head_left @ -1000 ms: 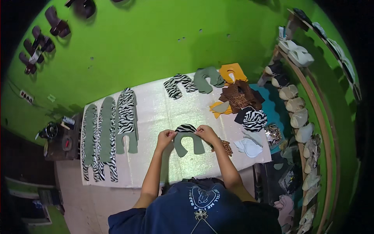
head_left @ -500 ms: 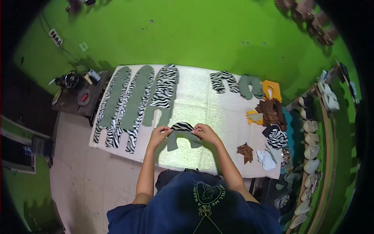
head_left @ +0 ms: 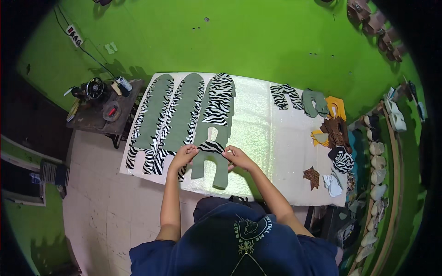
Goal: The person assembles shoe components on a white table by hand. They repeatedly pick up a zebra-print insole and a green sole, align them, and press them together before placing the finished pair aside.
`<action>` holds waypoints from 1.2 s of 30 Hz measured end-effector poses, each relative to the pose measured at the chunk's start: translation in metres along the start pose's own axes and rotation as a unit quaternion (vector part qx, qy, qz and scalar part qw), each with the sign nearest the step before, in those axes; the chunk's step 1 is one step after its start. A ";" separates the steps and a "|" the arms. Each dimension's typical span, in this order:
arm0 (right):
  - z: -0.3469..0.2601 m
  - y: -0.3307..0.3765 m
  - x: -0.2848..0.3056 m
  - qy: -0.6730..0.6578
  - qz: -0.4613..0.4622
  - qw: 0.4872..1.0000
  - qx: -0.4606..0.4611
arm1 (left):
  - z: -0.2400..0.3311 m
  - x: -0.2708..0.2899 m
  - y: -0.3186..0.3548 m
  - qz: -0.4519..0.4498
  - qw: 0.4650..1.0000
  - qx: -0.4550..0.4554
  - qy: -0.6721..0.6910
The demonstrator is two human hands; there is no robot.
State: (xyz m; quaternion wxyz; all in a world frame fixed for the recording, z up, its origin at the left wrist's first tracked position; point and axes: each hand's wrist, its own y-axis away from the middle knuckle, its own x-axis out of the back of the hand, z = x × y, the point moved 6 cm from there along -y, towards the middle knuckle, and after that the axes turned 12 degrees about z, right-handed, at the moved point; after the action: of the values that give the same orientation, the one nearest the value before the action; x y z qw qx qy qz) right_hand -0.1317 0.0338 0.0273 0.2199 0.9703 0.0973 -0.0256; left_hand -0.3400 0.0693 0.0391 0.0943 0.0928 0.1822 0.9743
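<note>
- Hands first: the left hand and the right hand both pinch, fingers nearly closed, the ends of a small zebra-striped fabric strip, one hand at each end.
- Under that strip lies a flat olive-green cut piece shaped like an arch with two legs, spread on the pale, glittery worktop; the strip sits across its top curve, at the near end of the long zebra-striped fabric panel.
- Judging by how it drapes, the strip is thin, light and limp; it would sag if held at one end only, so the two-end pinch suits it. It does not look slippery or breakable.
- The green piece seems a little stiffer, lying flat with no curl, and would be best lifted by its upper arch, not a leg.
- To the left of the long zebra panel run two long green-and-zebra pieces.
- Well to the right of it sit smaller zebra and green cutouts, a yellow one and brown scraps.
- Beyond the worktop's left end stands a dark sewing machine table.
</note>
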 end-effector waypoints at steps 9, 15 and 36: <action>0.012 -0.029 0.004 0.055 0.077 0.995 0.022 | -0.010 0.004 -0.040 -0.020 0.999 -0.011 -0.027; 0.001 -0.053 0.023 0.158 0.124 0.970 0.140 | -0.004 0.006 -0.068 -0.014 0.988 -0.137 -0.063; -0.017 -0.107 0.054 0.261 0.243 0.921 0.154 | 0.011 0.000 -0.156 0.011 0.968 -0.195 -0.160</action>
State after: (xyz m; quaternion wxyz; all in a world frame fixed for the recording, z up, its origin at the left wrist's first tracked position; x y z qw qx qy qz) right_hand -0.1004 0.1453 -0.0072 0.0343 0.9582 -0.0931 0.2682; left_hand -0.3141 0.2164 -0.0088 0.1282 0.2295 -0.0300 0.9644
